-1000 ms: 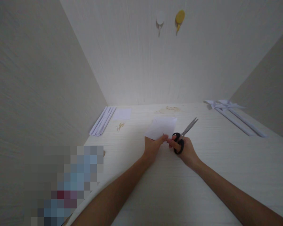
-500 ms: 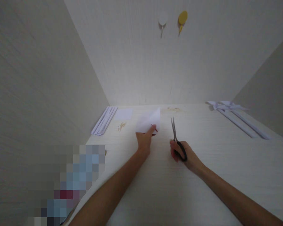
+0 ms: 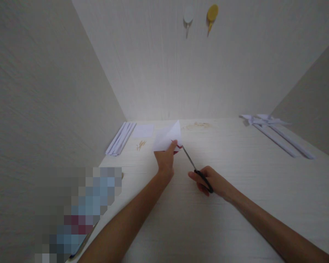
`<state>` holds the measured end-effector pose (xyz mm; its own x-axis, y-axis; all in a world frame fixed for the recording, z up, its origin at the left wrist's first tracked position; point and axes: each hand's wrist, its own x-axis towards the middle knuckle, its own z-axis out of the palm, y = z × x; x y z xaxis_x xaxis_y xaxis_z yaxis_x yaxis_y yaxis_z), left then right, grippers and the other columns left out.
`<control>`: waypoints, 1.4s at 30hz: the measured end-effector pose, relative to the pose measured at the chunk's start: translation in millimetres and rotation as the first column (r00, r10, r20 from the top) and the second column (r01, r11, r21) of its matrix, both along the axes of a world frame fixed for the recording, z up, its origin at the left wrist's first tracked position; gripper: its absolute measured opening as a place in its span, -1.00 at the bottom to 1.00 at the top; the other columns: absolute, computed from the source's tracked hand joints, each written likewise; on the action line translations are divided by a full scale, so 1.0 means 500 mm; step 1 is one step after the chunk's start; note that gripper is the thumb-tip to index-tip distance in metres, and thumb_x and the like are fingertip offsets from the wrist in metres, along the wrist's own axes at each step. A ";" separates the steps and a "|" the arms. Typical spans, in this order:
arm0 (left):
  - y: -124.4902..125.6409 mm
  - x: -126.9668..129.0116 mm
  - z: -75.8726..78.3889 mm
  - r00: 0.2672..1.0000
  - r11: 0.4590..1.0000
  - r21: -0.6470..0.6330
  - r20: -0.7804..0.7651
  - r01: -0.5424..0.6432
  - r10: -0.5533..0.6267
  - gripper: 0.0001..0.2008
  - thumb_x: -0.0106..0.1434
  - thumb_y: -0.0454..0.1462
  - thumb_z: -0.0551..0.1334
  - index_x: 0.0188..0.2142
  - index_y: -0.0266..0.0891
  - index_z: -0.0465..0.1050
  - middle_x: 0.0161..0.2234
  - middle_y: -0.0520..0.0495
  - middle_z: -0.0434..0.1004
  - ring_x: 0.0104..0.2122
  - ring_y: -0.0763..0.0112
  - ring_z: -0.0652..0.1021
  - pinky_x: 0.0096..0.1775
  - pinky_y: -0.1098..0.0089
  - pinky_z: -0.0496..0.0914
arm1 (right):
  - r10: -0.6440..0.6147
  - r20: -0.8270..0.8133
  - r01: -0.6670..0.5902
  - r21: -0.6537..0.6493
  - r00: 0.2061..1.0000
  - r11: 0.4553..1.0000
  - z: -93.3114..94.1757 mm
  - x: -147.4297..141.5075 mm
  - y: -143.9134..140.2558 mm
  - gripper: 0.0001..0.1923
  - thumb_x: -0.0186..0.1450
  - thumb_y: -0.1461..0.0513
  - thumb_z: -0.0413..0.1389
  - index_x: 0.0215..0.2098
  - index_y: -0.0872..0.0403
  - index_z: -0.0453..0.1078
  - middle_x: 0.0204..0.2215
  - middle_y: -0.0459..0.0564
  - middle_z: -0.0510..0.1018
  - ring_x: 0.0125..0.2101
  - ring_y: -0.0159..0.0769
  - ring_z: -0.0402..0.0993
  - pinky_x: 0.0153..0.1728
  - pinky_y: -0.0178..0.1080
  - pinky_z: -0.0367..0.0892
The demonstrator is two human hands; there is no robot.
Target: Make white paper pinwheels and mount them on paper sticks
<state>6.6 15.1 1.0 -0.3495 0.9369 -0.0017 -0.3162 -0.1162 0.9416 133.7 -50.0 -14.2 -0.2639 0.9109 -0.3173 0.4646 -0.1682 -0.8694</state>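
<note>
two paper pinwheels (image 3: 265,120) far right

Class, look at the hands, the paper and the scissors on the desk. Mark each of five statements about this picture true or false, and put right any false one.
1. The left hand holds a folded white paper up off the table. True.
2. The right hand holds the scissors by their black handles. True.
3. The scissor blades point away from the folded white paper. False: their tips reach its lower edge, by the left thumb.
4. A yellow hook hangs on the back wall beside a white one. True.
5. The folded paper strips lie at the right edge of the table. False: they lie at the left, along the side wall; paper pinwheels lie at the right.
</note>
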 end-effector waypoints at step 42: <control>-0.004 0.004 0.001 1.000 1.000 0.009 0.000 0.020 -0.020 -0.81 -0.13 -0.27 0.29 -0.49 -0.31 0.39 -0.56 0.01 0.48 -0.60 0.47 0.48 -0.55 0.46 0.38 | 0.005 0.054 -0.006 0.015 0.999 1.000 0.000 -0.002 0.003 -0.42 0.11 -0.12 -0.05 -0.85 0.11 0.18 -0.90 -0.14 0.20 -0.84 -0.52 0.06 -0.72 -0.36 -0.03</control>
<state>8.6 13.0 1.4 -0.3308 0.9437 0.0064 -0.3184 -0.1180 0.9406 132.6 -48.3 -14.4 -0.2519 0.9141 -0.3177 0.5119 -0.1528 -0.8454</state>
